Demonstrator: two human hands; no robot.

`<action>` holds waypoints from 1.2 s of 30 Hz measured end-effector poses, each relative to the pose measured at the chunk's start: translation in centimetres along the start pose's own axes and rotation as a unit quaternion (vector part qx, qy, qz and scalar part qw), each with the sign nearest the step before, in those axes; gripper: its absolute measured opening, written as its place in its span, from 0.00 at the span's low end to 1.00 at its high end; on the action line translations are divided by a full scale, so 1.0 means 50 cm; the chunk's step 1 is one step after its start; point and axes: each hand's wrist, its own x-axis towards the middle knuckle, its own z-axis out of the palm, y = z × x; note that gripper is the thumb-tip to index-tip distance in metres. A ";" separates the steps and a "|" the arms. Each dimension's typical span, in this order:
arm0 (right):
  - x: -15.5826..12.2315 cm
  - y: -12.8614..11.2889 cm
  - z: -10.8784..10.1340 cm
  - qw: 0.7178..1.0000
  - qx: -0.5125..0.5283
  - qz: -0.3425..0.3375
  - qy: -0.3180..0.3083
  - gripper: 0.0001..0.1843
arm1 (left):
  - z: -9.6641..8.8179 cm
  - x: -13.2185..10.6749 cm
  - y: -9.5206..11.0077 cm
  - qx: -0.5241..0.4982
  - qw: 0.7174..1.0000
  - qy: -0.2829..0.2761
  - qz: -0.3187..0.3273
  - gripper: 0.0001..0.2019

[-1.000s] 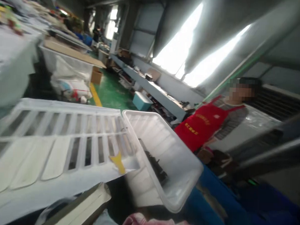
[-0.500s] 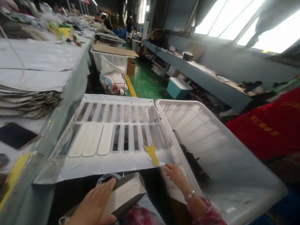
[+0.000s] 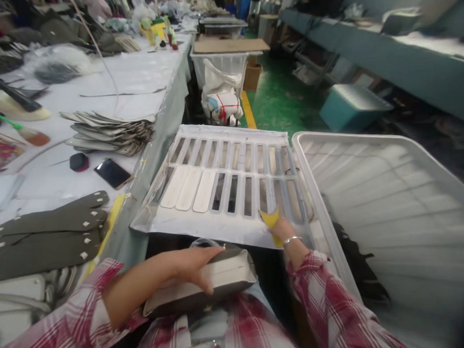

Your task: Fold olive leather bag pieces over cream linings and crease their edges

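Observation:
On my lap rests a dark grey, box-shaped bag [image 3: 228, 271] with a cream panel facing up. My left hand [image 3: 193, 264] is closed over it, the thumb lying across the panel. My right hand [image 3: 283, 228] is closed on a yellow tool [image 3: 269, 217] with a notched, flared end, at the near right of an upturned white slotted crate [image 3: 222, 222]; its fingers are partly hidden. Three cream strips with rounded ends [image 3: 203, 190] lie side by side on the slots.
A large white plastic bin [image 3: 371, 149] with dark pieces inside stands on the right. To the left, a white-covered table [image 3: 136, 77] bears a phone [image 3: 112, 173], stacked flat pieces [image 3: 114, 133], dark grey cut pieces [image 3: 60, 228] and a glue brush [image 3: 34, 134]. Beyond are covered bins and a green floor.
My right hand has moved from beside the yellow tool onto it. My left hand stays on the bag. The view has turned left and down, showing more of the table.

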 end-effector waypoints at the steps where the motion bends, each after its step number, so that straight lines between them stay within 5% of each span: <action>1: 0.005 0.005 -0.002 1.000 -0.010 0.001 -0.009 0.16 | -0.007 0.011 -0.001 -0.006 1.000 -0.021 0.014 0.52; 6: 0.009 0.025 -0.010 0.999 -0.035 -0.011 -0.036 0.16 | -0.026 0.084 0.008 -0.068 0.989 -0.106 0.083 0.48; 12: -0.022 0.004 -0.011 0.996 0.006 -0.076 -0.052 0.12 | -0.007 0.160 0.007 -0.161 0.972 -0.126 0.118 0.37; 16: -0.069 -0.014 -0.058 0.984 0.079 -0.135 -0.084 0.11 | -0.003 0.168 0.000 -0.181 0.968 -0.125 0.124 0.36; 19: -0.119 -0.007 -0.137 0.962 0.132 -0.175 -0.166 0.13 | -0.006 0.166 0.000 -0.182 0.962 -0.108 0.173 0.34; 23: -0.178 0.003 -0.224 0.891 0.125 -0.180 -0.398 0.21 | -0.007 0.171 0.003 -0.172 0.960 -0.118 0.184 0.32; 26: -0.197 -0.018 -0.231 0.823 0.046 -0.156 -0.544 0.23 | -0.004 0.178 0.004 -0.168 0.963 -0.137 0.156 0.32; 28: -0.196 -0.044 -0.217 0.794 0.001 -0.162 -0.586 0.20 | -0.002 0.180 0.004 -0.177 0.962 -0.144 0.151 0.32; 31: -0.186 -0.089 -0.200 0.777 -0.042 -0.245 -0.578 0.19 | -0.001 0.179 0.003 -0.197 0.958 -0.151 0.146 0.34; 36: -0.189 -0.145 -0.183 0.782 -0.182 -0.458 -0.381 0.20 | 0.011 0.178 -0.006 -0.340 0.919 -0.150 0.130 0.36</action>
